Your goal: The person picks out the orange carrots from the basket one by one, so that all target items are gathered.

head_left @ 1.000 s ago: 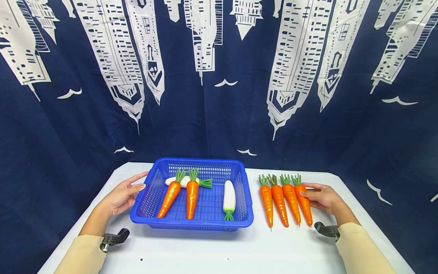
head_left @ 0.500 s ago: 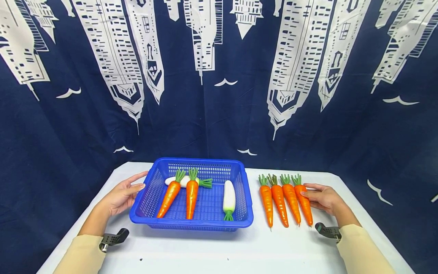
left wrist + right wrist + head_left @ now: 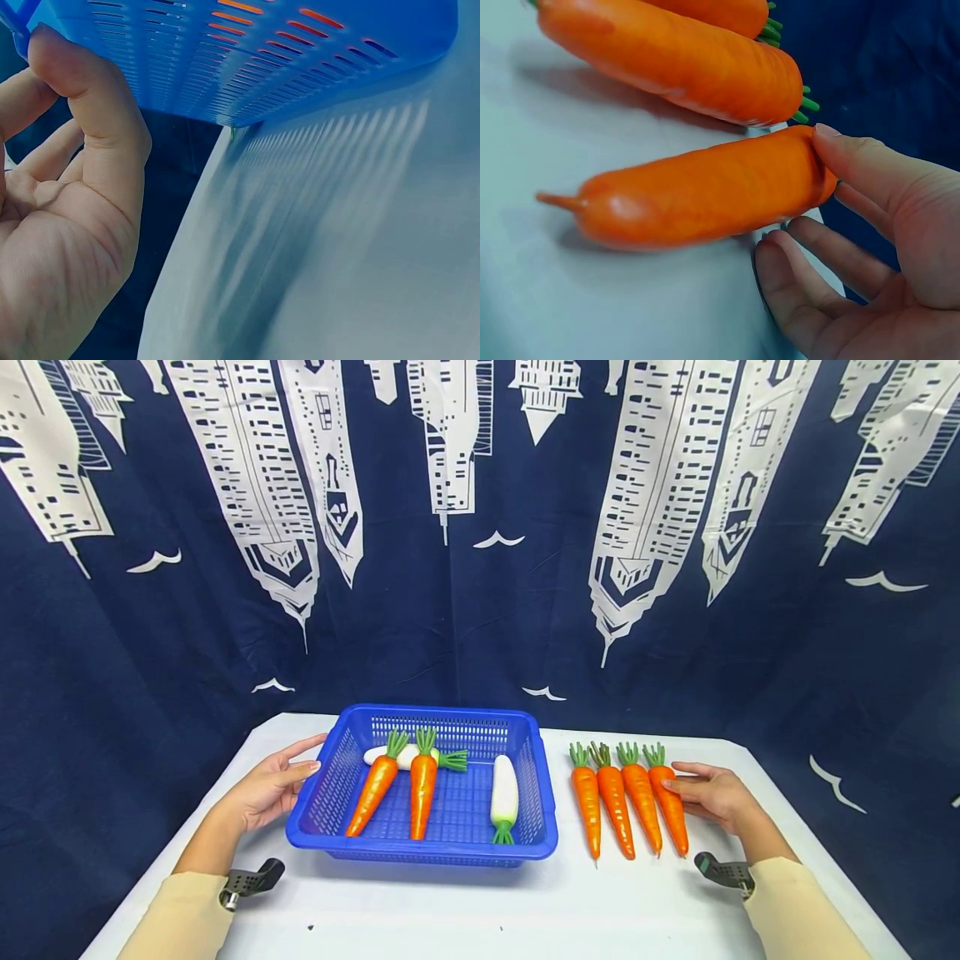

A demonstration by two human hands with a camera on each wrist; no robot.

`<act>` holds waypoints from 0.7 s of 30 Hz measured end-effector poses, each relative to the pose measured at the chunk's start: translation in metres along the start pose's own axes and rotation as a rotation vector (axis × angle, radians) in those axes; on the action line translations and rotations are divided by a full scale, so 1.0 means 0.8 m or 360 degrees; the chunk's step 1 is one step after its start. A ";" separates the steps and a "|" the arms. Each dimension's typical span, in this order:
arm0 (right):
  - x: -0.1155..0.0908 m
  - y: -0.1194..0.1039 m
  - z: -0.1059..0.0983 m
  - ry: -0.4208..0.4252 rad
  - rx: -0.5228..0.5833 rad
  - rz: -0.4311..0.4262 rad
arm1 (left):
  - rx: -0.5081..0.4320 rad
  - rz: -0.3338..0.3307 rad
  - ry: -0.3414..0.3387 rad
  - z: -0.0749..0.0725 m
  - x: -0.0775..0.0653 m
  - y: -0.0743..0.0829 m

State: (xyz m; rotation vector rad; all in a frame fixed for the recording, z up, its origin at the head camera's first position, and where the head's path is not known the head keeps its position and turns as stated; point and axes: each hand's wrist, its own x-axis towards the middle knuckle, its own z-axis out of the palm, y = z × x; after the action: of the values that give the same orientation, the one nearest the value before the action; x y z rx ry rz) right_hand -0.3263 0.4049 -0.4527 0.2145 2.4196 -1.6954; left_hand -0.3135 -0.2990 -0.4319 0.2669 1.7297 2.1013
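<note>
My right grip point(image 3: 716, 795) pinches the rightmost carrot point(image 3: 670, 814) near its leafy end, other fingers loosely curled clear of it; my left grip point(image 3: 270, 789) holds the blue basket point(image 3: 465, 851) by its rim. Beside mine, three more carrots point(image 3: 616, 808) lie on the white surface point(image 3: 585, 914). Two carrots point(image 3: 375, 789) and two white radishes point(image 3: 504, 785) are already inside; I judge the four outside are left to do.
</note>
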 end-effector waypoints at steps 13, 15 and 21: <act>-0.014 -0.021 0.023 0.0414 -0.0539 -0.0243 | 0.0002 0.0019 -0.0005 -0.001 0.000 -0.001; -0.018 -0.026 0.028 0.0452 -0.0543 -0.0283 | 0.0003 0.0030 -0.0016 -0.001 0.000 -0.002; -0.029 -0.043 0.045 0.0454 -0.0479 -0.0323 | 0.0017 0.0041 -0.0026 0.000 0.000 -0.002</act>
State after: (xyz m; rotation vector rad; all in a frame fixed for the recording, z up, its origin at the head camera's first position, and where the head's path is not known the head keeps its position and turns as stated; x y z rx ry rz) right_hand -0.3091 0.3590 -0.4283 0.1839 2.9592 -1.4271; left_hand -0.3134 -0.2986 -0.4332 0.3101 1.7378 2.1029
